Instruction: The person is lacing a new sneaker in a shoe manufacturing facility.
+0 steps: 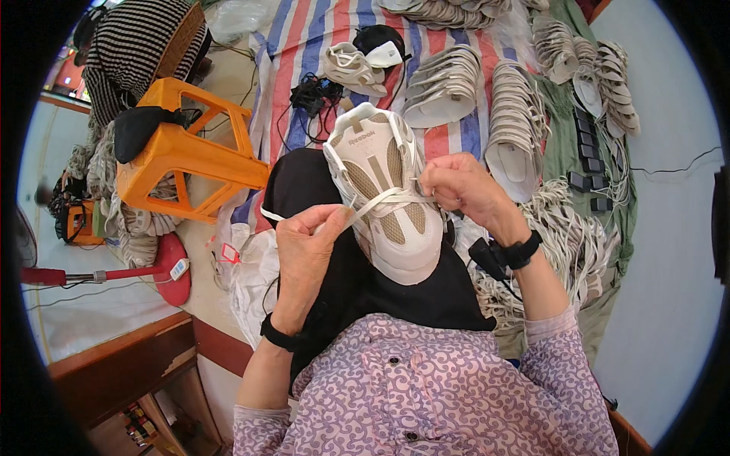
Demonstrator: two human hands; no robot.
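Observation:
A white and beige shoe upper (378, 148) without a visible sole rests on my black-clad lap, its toe pointing toward me. A cream shoelace (372, 204) runs across it near the toe end of the lacing. My left hand (308, 239) pinches one stretch of this lace beside the upper's left edge, and the lace's loose end trails off past the hand. At the right edge of the upper, my right hand (460, 186) has its fingers closed by the eyelets. What lies between those fingertips is mostly hidden, but the lace leads into them.
Nested rows of similar shoe uppers (517, 125) lie on a striped sheet (293, 45). Many loose laces (559, 235) are heaped at right. An orange stool (160, 163) stands at left, near a red round base (173, 270). A person in striped clothing (141, 42) is beyond it.

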